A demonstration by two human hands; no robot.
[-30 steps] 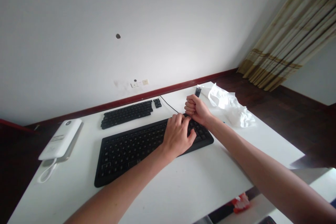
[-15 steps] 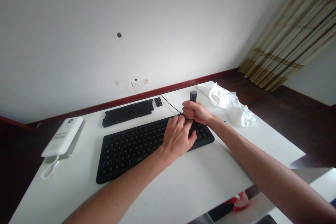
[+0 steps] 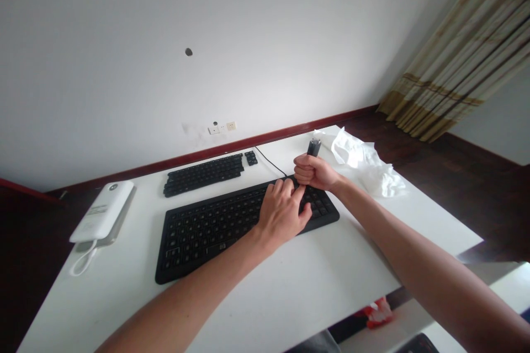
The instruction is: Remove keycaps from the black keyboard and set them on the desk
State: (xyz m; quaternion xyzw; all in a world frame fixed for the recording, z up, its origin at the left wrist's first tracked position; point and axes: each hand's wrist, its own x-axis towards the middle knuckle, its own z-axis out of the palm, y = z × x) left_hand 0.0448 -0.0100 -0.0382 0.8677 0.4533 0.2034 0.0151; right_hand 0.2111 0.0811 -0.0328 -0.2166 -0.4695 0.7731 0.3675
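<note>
A black keyboard (image 3: 199, 237) lies on the white table, most of its keycaps off and bare key sockets showing. My left hand (image 3: 284, 209) rests palm-down on its right half, fingers stretched forward, the index fingertip close to my right fist. Wrapped in a fist, my right hand (image 3: 314, 171) grips what looks like a screwdriver (image 3: 314, 147), its dark fluted handle sticking up and leaning right. The tool's lower end is hidden behind my hands. Behind the keyboard, loose black keycaps (image 3: 202, 175) are laid out in rows, with a small separate group (image 3: 250, 158) beside them.
A white power bank (image 3: 103, 212) with a looped cable lies at the table's left. Crumpled white wrapping (image 3: 364, 162) sits at the back right. The keyboard's black cable (image 3: 271, 162) runs backward. Something red (image 3: 379, 313) shows below the front edge.
The screwdriver handle has tipped from nearly upright to leaning right, and my right fist has shifted slightly right. My left hand stays on the keyboard; the view has moved a little.
</note>
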